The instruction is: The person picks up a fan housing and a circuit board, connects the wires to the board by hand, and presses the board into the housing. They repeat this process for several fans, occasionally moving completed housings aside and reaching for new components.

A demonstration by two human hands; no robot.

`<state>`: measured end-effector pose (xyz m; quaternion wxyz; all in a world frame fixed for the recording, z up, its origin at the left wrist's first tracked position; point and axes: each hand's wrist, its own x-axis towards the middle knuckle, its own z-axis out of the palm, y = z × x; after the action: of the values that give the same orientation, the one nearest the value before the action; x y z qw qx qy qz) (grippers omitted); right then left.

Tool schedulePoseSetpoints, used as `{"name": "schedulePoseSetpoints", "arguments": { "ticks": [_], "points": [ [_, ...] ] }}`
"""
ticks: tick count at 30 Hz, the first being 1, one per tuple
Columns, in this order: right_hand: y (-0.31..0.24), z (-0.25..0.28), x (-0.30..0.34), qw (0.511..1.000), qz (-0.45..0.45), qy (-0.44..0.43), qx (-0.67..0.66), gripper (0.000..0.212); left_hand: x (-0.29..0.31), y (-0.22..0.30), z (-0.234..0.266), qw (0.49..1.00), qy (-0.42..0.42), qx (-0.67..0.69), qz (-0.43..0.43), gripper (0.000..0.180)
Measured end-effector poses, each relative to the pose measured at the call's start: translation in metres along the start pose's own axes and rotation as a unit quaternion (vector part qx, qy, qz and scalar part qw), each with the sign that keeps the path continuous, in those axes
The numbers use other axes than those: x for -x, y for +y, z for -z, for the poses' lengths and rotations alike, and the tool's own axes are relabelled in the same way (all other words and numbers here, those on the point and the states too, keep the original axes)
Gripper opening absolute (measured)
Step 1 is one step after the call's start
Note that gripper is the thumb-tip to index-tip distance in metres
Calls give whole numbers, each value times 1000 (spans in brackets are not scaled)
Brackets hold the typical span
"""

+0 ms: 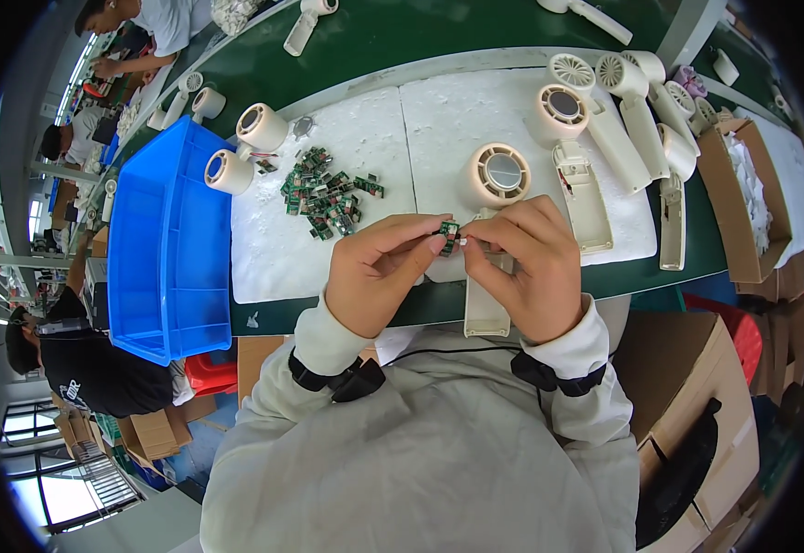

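Note:
A small green circuit board (449,238) is pinched between the thumb and forefinger of my left hand (371,275). Close against its right side, my right hand (538,263) pinches a small white connector (463,241); whether it is plugged in I cannot tell. Under my right hand lies a cream handheld fan housing, its round head (498,173) beyond the fingers and its open handle (487,311) reaching toward me. My hand covers part of this housing. A loose pile of green circuit boards (321,195) rests on the white foam sheet (365,120), ahead and left of my hands.
An open blue plastic bin (170,341) stands at the left. Two fan heads (262,127) lie beside it. More fan housings (632,129) crowd the right side, near a cardboard box (743,258) holding white pieces. A green conveyor (475,26) runs beyond. Several people work at left.

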<state>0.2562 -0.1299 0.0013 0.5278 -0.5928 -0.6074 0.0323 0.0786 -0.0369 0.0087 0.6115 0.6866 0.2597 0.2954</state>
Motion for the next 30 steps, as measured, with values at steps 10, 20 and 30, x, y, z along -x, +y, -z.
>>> {"name": "schedulePoseSetpoints", "arguments": {
  "ticks": [10, 20, 30],
  "points": [
    [-4, 0, 0, 1000, 7, 20, -5, 19, 5, 12, -4, 952, 4, -276, -135, 27],
    [-14, -11, 7, 993, -78, 36, -79, 20, 12, 3, -25, 910, 134, -333, -208, 30],
    [-10, 13, -10, 999, 24, -20, -41, 25, 3, -12, -12, 993, 57, 101, -32, 27]
  ]
}}
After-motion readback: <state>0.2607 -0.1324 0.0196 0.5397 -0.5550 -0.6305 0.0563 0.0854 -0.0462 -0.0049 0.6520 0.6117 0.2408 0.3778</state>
